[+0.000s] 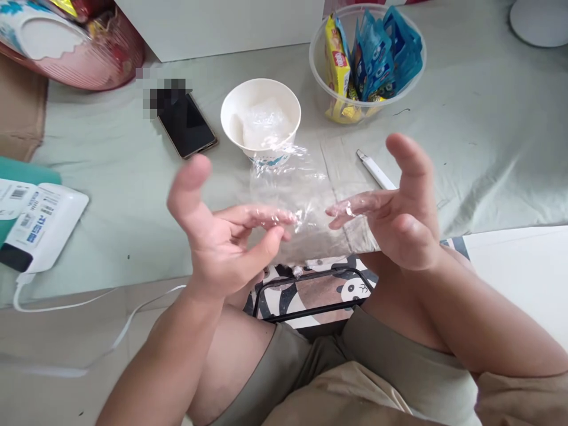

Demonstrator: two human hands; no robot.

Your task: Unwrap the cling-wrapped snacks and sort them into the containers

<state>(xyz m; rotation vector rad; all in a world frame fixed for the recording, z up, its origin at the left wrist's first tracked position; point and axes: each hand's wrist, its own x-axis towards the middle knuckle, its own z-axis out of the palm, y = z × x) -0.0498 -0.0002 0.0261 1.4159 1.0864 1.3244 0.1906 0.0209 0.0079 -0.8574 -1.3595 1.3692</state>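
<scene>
A thin clear plastic bag [293,183] hangs between my two hands above the table edge, wrinkled and shiny. My left hand [222,242] has its thumb against the fingertips at the bag's left side, with one finger raised clear. On the bag's right side, the film lies over the fingertips of my right hand [403,213]; its other digits stand apart. Just behind the bag is a white paper bowl [231,118] with clear plastic wrapping [266,121] inside. A white pen-like tool [375,168] lies near my right hand, partly hidden by it.
A clear round tub [317,77] of snack packets stands at the back. A dark phone [189,127] lies left of the bowl. At the left are a white power bank [66,219] with a cable [133,319] and a pink basket [89,65]. A panda-print surface [310,296] shows below.
</scene>
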